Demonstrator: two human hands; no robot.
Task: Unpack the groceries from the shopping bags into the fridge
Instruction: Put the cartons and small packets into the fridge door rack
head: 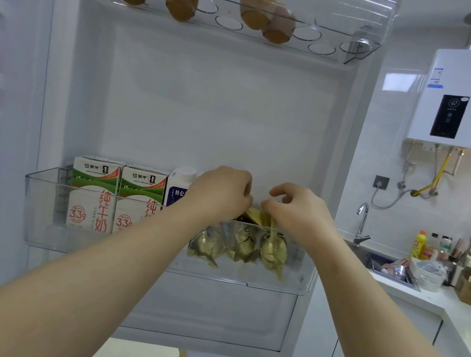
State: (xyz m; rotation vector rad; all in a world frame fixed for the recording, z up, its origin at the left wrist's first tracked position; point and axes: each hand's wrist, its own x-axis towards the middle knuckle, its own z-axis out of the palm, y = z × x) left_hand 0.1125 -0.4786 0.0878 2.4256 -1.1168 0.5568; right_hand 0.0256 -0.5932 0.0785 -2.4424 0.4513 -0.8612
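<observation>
**Labels on the Door-Shelf Cartons**

The left milk carton reads 蒙牛, 纯牛奶 and 3.3g. The second carton shows 蒙牛, 纯 and 3.3. The third carton shows 特仑. The water heater labels are too small to read.

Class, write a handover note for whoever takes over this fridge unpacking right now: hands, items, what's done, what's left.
Left hand: curled over the top of the clear packet of green leaf-wrapped dumplings; grip hidden.
Right hand: pinches the packet's top.
Packet sits in the clear plastic door bin, right of two green-and-white milk cartons and a white-and-blue carton.
Done: those items are in the bin.
Left: release the packet; shopping bags are out of view.
</observation>
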